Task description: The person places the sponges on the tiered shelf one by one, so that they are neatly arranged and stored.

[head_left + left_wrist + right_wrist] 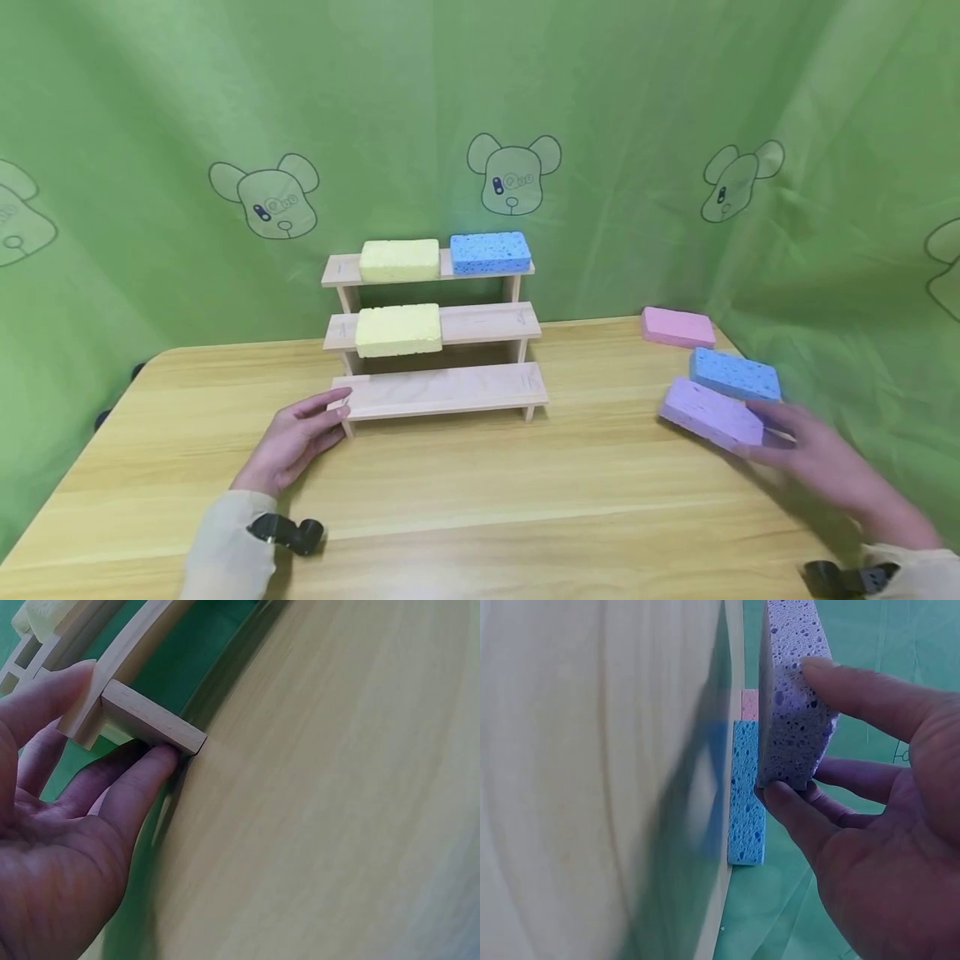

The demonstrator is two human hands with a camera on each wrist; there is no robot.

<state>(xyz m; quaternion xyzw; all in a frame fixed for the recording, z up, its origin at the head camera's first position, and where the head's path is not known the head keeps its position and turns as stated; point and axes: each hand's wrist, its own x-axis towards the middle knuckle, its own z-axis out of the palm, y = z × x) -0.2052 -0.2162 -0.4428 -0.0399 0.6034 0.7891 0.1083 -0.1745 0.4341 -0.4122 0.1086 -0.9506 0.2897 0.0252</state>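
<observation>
My right hand (802,450) grips a purple sponge (711,412) by its near end, thumb on one side and fingers on the other. In the right wrist view the purple sponge (795,697) is held clear of the tabletop. At the left end of a three-step wooden rack (442,393), my left hand (296,437) pinches the lowest step. Seen from the left wrist, its thumb lies on the board (112,671) and fingertips touch the leg (154,716) beneath. Yellow sponges (399,329) sit on the top and middle steps, and a blue sponge (491,253) on the top right.
Beyond the purple sponge, another blue sponge (735,373) and a pink sponge (677,327) lie near the right edge of the wooden table (480,500). A green curtain (390,100) with bear-head drawings hangs behind and at both sides.
</observation>
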